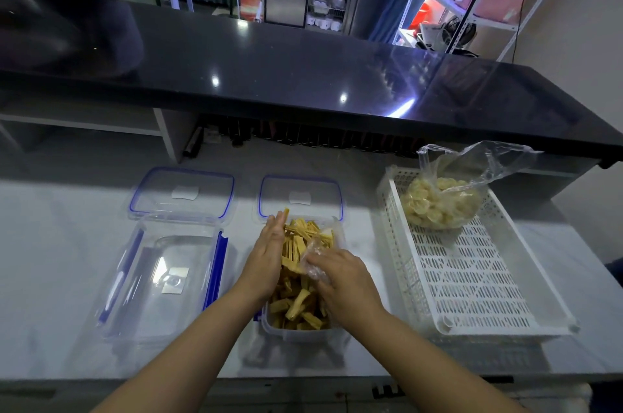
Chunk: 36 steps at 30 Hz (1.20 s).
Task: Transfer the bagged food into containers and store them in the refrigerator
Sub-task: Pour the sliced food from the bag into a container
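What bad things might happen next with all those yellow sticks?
The yellow sticks are heaped above the rim of the middle container, so some may spill onto the counter. Its lid may not close over the pile. The plastic bag crumpled under the right hand could get left among the food.

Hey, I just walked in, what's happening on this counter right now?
A person is packing food into clear containers. The left hand steadies a heap of yellow strips in the middle container, while the right hand holds a crumpled plastic bag over it. The left container is empty, and both lids lie behind. A bag of pale slices waits in the white basket.
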### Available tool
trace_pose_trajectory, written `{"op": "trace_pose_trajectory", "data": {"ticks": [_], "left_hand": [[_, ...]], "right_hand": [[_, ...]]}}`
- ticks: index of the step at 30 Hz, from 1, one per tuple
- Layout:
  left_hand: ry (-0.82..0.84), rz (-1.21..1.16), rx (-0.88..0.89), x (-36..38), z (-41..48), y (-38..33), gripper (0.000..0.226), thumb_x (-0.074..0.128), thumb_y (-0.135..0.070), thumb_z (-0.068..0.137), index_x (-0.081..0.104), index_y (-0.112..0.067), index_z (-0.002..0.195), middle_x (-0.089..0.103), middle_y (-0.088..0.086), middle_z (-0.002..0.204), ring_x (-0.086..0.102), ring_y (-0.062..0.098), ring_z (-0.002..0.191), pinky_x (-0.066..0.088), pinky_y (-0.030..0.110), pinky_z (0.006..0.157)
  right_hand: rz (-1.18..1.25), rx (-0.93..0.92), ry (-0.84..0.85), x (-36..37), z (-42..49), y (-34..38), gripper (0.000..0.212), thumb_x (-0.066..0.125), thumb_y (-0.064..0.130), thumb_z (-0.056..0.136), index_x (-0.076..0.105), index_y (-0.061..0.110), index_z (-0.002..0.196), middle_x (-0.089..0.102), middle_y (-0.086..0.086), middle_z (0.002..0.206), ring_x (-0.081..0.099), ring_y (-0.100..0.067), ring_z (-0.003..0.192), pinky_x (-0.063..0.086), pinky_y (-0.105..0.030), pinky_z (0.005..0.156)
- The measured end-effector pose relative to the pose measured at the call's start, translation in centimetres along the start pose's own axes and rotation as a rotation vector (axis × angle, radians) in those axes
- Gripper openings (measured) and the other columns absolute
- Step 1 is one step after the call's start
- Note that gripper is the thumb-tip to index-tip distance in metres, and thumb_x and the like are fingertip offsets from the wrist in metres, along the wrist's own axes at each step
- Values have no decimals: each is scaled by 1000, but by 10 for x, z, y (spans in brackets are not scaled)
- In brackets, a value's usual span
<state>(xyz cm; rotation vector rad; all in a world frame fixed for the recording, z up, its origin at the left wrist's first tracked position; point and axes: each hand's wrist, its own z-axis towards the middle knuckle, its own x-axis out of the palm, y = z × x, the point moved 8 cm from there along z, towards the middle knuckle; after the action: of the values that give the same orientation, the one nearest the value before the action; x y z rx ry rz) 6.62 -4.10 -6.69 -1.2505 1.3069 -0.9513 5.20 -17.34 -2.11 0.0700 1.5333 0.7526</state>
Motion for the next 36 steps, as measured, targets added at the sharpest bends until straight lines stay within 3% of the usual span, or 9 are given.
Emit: {"op": "trace_pose_trajectory", "data": {"ticks": [4, 8, 11, 13, 16, 21, 25, 33, 36], "left_hand": [[11, 163, 18, -1, 1, 0, 50, 10, -57, 91, 23, -50, 138, 12, -8, 156, 10, 9, 141, 12, 35, 113], [33, 241, 63, -2, -6, -2, 52, 11, -56, 91, 28, -45, 139, 11, -10, 156, 11, 8, 141, 15, 39, 116], [65, 323, 91, -3, -9, -1, 56, 11, -57, 90, 27, -41, 141, 10, -11, 156, 8, 5, 141, 13, 37, 115], [64, 344, 107, -5, -10, -1, 55, 12, -56, 93, 24, -38, 143, 10, -11, 156, 7, 3, 140, 12, 33, 113], [65, 404, 156, -4, -10, -3, 47, 24, -39, 100, 19, -32, 145, 11, -13, 155, -1, -5, 138, 7, 28, 113], [56, 461, 158, -1, -17, 3, 53, 29, -23, 101, 1, -28, 146, -8, -19, 150, -15, -6, 136, -2, 26, 115], [57, 405, 109, 3, -25, 10, 57, 28, -21, 101, -12, -32, 140, -17, -17, 149, -19, -4, 136, -6, 22, 112], [93, 394, 135, 7, -44, 9, 62, 29, -15, 99, -15, -40, 135, -20, -23, 146, -17, -8, 136, -3, 20, 113], [92, 377, 124, 3, -44, 7, 59, 29, -18, 100, -11, -37, 139, -17, -25, 146, -15, -9, 136, -3, 21, 113]], "right_hand": [[113, 25, 12, -1, 5, -5, 30, 53, 23, 92, 63, 31, 119, 60, 12, 125, 49, -2, 109, 31, -12, 89], [426, 167, -114, -17, 4, -20, 19, 52, 40, 92, 70, 39, 95, 62, 26, 86, 54, 8, 82, 48, -19, 73], [597, 243, -284, -37, 11, -33, 18, 54, 38, 91, 71, 32, 88, 63, 20, 66, 58, 7, 65, 44, -11, 57], [620, 243, -312, -42, 20, -34, 19, 56, 34, 92, 72, 26, 96, 69, 19, 74, 62, 6, 70, 45, -9, 59], [567, 229, -182, -30, 33, -28, 24, 54, 32, 93, 66, 29, 113, 68, 12, 104, 62, -1, 93, 49, -18, 78], [353, 144, 72, 6, 37, -17, 37, 50, 27, 95, 52, 26, 132, 49, 4, 141, 39, -9, 132, 33, -23, 104], [214, 79, 124, 17, 26, -11, 41, 47, 34, 95, 46, 30, 136, 44, 6, 145, 37, -10, 134, 34, -29, 107], [108, -18, 77, 22, -5, -3, 40, 46, 33, 97, 45, 31, 137, 37, 13, 148, 29, -3, 136, 13, -7, 101], [175, 4, 71, 17, -2, -3, 40, 46, 28, 98, 45, 29, 137, 39, 9, 148, 31, -6, 136, 20, -13, 105]]}}
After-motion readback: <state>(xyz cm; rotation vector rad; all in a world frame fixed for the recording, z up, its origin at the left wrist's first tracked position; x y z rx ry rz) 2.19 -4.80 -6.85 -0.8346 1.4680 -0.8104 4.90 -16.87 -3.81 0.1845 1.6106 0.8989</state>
